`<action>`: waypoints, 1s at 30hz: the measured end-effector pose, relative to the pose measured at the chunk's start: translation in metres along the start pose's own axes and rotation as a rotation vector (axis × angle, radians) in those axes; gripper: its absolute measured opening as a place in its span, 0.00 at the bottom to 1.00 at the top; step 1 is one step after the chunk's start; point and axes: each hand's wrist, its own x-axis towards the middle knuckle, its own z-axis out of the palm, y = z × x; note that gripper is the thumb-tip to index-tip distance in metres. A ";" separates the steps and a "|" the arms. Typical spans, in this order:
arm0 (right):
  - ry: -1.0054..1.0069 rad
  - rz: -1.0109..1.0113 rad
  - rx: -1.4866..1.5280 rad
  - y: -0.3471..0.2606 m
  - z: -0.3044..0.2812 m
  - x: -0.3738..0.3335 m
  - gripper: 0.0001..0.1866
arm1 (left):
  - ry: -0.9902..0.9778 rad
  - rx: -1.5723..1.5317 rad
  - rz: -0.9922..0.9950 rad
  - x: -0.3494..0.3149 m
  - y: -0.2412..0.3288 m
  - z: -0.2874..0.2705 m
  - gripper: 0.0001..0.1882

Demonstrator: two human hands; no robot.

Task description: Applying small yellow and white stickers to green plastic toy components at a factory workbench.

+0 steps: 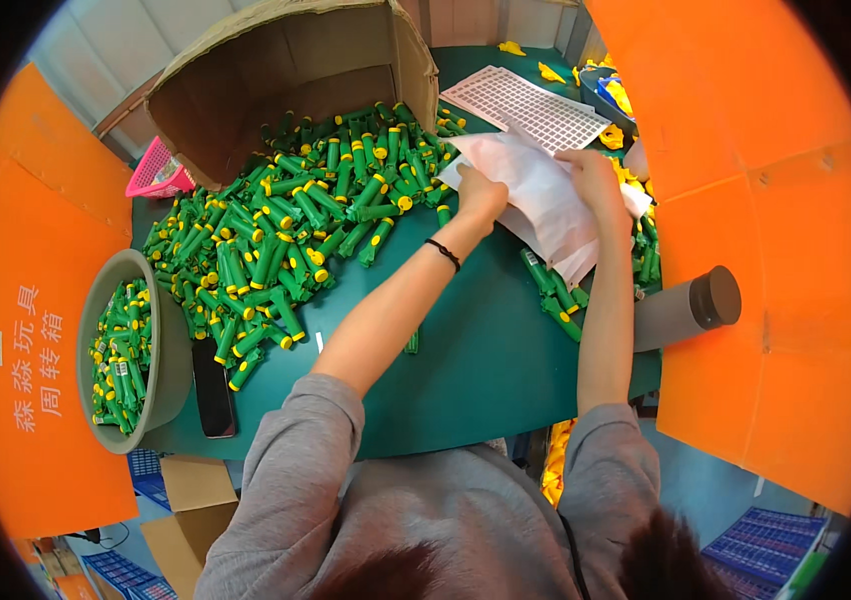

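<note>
The left hand [484, 198] is closed on the left edge of a loose, creased white sheet [541, 190], and the right hand [598, 185] has its fingers bent over the sheet's upper right edge, gripping it, with the thumb hidden; the sheet thus hangs between the two hands. Handling it well seems to call for a light pinch at both edges, an even spread to ease out the creases, and enough lift to pass over the green tubes [558, 300] just below it. Between the forearms, bare green table [486, 350] gives the best room for drawing the sheet nearer. Left of the left hand, the heaped tubes [291, 225] come close, so a sideways sweep there could scatter them. Just right of the right forearm, a grey bottle [681, 312] narrows the elbow's room, and the orange panel [746, 220] beyond it bounds that side. Past the right hand lie gridded sheets [536, 105]; farther off, ahead of the left hand, a cardboard box [276, 85] opens toward the heap.
</note>
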 end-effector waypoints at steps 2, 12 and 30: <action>-0.033 0.061 -0.005 0.006 0.001 -0.026 0.17 | -0.244 -0.208 -0.037 -0.025 0.005 0.004 0.28; 0.028 0.042 -0.042 -0.022 0.021 -0.037 0.18 | -0.495 -0.416 -0.204 -0.021 0.014 0.006 0.19; 0.102 0.370 -0.269 0.065 0.004 0.086 0.34 | -0.986 0.135 -0.092 -0.077 0.031 -0.074 0.34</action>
